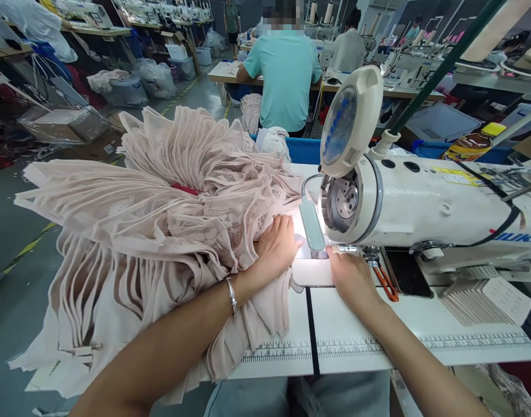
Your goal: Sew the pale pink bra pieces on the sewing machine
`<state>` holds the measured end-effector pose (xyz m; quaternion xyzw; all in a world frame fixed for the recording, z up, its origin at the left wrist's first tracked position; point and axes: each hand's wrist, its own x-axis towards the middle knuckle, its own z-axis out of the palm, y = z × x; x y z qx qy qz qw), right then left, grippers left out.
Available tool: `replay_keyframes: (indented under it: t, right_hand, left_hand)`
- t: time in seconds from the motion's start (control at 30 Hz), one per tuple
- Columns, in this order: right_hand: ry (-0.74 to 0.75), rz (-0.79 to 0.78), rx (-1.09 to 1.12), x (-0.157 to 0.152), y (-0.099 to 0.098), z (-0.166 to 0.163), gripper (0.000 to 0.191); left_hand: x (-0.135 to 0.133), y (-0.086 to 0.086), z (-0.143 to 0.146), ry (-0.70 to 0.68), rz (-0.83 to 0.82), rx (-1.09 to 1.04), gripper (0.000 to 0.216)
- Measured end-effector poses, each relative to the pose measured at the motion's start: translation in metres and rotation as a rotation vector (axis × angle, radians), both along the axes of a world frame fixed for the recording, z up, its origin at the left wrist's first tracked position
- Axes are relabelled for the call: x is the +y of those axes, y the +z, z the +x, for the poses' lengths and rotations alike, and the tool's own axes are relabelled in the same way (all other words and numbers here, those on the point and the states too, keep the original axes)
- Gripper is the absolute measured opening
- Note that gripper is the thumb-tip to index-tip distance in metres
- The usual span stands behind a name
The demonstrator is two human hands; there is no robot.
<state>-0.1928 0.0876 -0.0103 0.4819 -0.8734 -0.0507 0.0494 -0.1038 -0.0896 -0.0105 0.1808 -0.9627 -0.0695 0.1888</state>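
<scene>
My left hand [277,246] reaches beside the needle area of a white sewing machine [404,200]. Its fingers are closed at the edge of a large heap of pale pink lace-trimmed garment pieces [196,191]. On the other side of the needle, my right hand [351,277] rests at the machine bed [311,272], fingers drawn together; the machine head partly hides them, and what they pinch cannot be made out. Between the hands hangs a small lit lamp [312,226]. The needle itself is hidden behind it.
Orange-handled snips [386,282] and a dark phone [408,272] lie right of my right hand. A stack of paper tags [487,301] is farther right. A bottle [474,143] stands behind the machine. A person in a turquoise shirt [283,81] sits ahead.
</scene>
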Motion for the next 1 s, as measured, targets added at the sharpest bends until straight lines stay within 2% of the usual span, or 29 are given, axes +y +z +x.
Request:
replay_keyframes:
  t: [0.07, 0.13, 0.27, 0.33, 0.4, 0.47, 0.53, 0.6, 0.63, 0.7, 0.77, 0.87, 0.93, 1.0]
  right_hand:
    - [-0.068, 0.057, -0.066, -0.001, 0.001, -0.003, 0.039]
    - [-0.106, 0.055, -0.123, 0.0, 0.0, -0.006, 0.037]
    - [-0.121, -0.108, -0.075, 0.007, -0.003, -0.004, 0.03]
    - [-0.01, -0.238, -0.118, 0.007, 0.0, 0.004, 0.031]
    - [0.204, -0.353, -0.287, 0.001, 0.005, 0.019, 0.029]
    - [0.413, -0.429, -0.48, -0.012, 0.011, 0.038, 0.027]
    - [0.561, -0.443, -0.619, -0.028, 0.013, 0.057, 0.043]
    - [0.624, -0.389, -0.697, -0.04, 0.013, 0.073, 0.059]
    - [0.622, -0.346, -0.725, -0.042, 0.012, 0.079, 0.055]
    - [0.545, -0.282, -0.767, -0.04, 0.012, 0.084, 0.031]
    - [0.447, -0.28, -0.809, -0.027, 0.015, 0.081, 0.012]
    - [0.317, -0.383, -0.896, 0.001, 0.023, 0.066, 0.019]
    - [0.183, -0.48, -0.99, 0.018, 0.024, 0.054, 0.017]
    - [-0.007, -0.571, -1.114, 0.028, 0.022, 0.047, 0.018]
  left_hand:
    - [-0.003, 0.005, -0.005, 0.066, -0.03, -0.065, 0.019]
    - [0.001, 0.013, -0.002, 0.062, -0.107, -0.142, 0.025]
    - [0.024, 0.035, 0.042, -0.187, -0.352, -0.26, 0.03]
    - [0.033, 0.043, 0.073, -0.217, -0.503, -0.295, 0.031]
    - [0.036, 0.047, 0.101, -0.152, -0.648, -0.297, 0.032]
    - [0.034, 0.05, 0.122, -0.147, -0.7, -0.26, 0.028]
    - [0.032, 0.054, 0.136, -0.257, -0.642, -0.22, 0.025]
    - [0.03, 0.061, 0.147, -0.459, -0.467, -0.224, 0.019]
    - [0.029, 0.065, 0.152, -0.55, -0.343, -0.249, 0.016]
    - [0.027, 0.073, 0.159, -0.642, -0.098, -0.299, 0.009]
    - [0.022, 0.077, 0.16, -0.592, -0.009, -0.276, 0.006]
    - [0.014, 0.069, 0.149, -0.496, -0.213, -0.133, 0.017]
    - [0.01, 0.056, 0.134, -0.558, -0.333, -0.09, 0.03]
    - [0.01, 0.041, 0.117, -0.689, -0.366, -0.117, 0.042]
